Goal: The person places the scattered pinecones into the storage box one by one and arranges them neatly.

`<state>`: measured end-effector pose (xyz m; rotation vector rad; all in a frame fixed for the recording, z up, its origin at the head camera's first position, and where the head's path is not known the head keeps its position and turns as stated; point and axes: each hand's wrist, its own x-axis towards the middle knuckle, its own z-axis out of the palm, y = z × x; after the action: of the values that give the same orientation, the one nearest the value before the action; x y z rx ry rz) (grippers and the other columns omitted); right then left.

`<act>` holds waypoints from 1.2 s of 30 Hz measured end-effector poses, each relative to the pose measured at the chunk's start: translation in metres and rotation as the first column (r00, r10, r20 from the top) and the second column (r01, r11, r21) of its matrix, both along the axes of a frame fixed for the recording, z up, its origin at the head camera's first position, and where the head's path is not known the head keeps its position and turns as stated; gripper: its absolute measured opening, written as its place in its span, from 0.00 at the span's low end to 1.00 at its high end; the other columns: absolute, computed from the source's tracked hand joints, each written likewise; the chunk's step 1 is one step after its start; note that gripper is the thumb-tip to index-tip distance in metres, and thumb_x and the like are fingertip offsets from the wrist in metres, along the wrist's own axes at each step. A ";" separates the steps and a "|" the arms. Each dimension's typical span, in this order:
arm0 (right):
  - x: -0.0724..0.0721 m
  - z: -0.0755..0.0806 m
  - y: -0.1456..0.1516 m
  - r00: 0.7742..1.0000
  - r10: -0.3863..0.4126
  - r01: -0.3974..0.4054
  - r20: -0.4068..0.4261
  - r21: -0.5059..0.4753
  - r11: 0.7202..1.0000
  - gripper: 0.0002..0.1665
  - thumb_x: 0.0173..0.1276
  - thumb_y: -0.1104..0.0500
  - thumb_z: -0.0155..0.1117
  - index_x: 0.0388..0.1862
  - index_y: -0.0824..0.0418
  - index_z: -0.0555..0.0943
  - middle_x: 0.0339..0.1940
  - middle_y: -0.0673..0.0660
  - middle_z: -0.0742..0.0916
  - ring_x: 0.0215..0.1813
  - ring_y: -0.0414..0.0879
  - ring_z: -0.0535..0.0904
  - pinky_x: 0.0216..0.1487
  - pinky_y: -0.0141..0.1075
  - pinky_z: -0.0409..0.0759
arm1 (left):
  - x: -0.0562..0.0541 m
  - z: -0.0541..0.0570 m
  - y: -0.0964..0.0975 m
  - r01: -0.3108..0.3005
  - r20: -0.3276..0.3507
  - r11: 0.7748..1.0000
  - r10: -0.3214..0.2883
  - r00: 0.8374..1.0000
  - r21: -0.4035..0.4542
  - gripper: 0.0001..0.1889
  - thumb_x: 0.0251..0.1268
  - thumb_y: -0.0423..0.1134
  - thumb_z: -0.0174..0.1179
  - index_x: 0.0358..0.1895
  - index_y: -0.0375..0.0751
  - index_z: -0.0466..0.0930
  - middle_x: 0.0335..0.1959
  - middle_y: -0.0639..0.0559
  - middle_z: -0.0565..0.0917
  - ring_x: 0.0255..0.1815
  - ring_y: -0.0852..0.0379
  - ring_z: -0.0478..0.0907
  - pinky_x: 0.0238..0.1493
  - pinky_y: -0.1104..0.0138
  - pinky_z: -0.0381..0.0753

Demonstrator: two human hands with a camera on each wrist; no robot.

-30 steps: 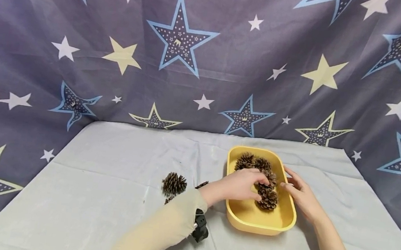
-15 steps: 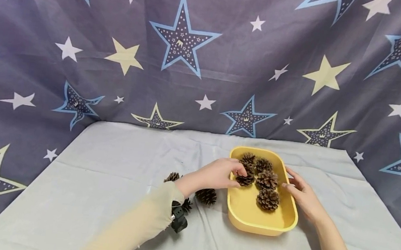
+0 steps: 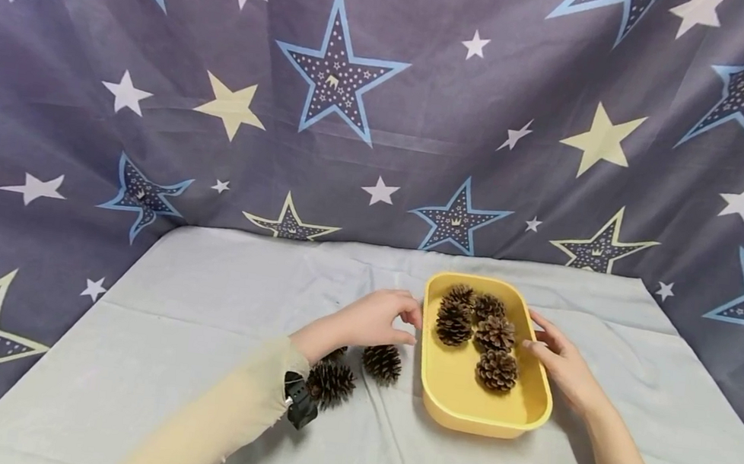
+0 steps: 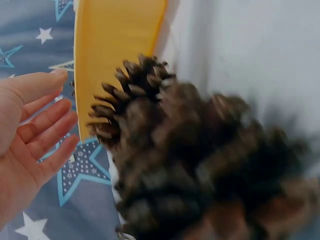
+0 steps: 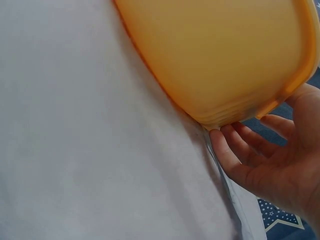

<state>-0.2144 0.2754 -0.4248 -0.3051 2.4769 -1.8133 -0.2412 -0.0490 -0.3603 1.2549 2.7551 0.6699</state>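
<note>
smooth plastic tub (image 3: 453,390), rough woody pinecones (image 3: 497,370), creased tablecloth (image 3: 145,348), matt cloth backdrop (image 3: 404,6)

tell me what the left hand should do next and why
I'd probably lower the left hand to the loose cone nearest the box and grip it: the hand looks empty, that cone lies on the cloth, the box has bare floor beside its five cones, and the right hand touches the box's side.
</note>
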 end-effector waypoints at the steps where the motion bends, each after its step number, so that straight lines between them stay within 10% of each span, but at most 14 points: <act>1: 0.000 0.000 0.000 1.000 -0.001 0.001 -0.002 0.002 1.000 0.36 0.68 0.60 0.51 0.71 0.64 0.50 0.56 0.74 0.69 0.43 0.36 0.76 0.43 0.30 0.78 | 0.000 -0.001 -0.002 0.001 0.001 1.000 -0.001 1.000 -0.009 0.09 0.53 0.42 0.63 0.37 0.45 0.79 0.38 0.53 0.79 0.43 0.60 0.75 0.50 0.69 0.73; 14: -0.001 0.000 0.002 1.000 -0.002 0.002 -0.013 -0.006 1.000 0.36 0.68 0.60 0.50 0.71 0.64 0.51 0.55 0.74 0.70 0.43 0.35 0.76 0.43 0.30 0.78 | 0.010 -0.005 -0.018 0.095 0.103 0.986 -0.081 0.991 -0.136 0.18 0.52 0.43 0.65 0.46 0.41 0.80 0.46 0.50 0.80 0.49 0.53 0.75 0.53 0.66 0.73; 36: -0.002 0.001 0.001 1.000 0.000 0.000 -0.009 0.014 1.000 0.36 0.68 0.61 0.51 0.72 0.63 0.50 0.56 0.74 0.70 0.44 0.37 0.77 0.42 0.29 0.78 | 0.018 -0.024 -0.016 0.100 0.213 0.963 -0.047 0.976 -0.248 0.28 0.44 0.50 0.69 0.51 0.46 0.76 0.50 0.55 0.77 0.54 0.58 0.73 0.59 0.69 0.68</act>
<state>-0.2162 0.2761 -0.4241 -0.3134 2.4939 -1.7980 -0.2235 -0.0655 -0.3845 1.1547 2.5150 0.3928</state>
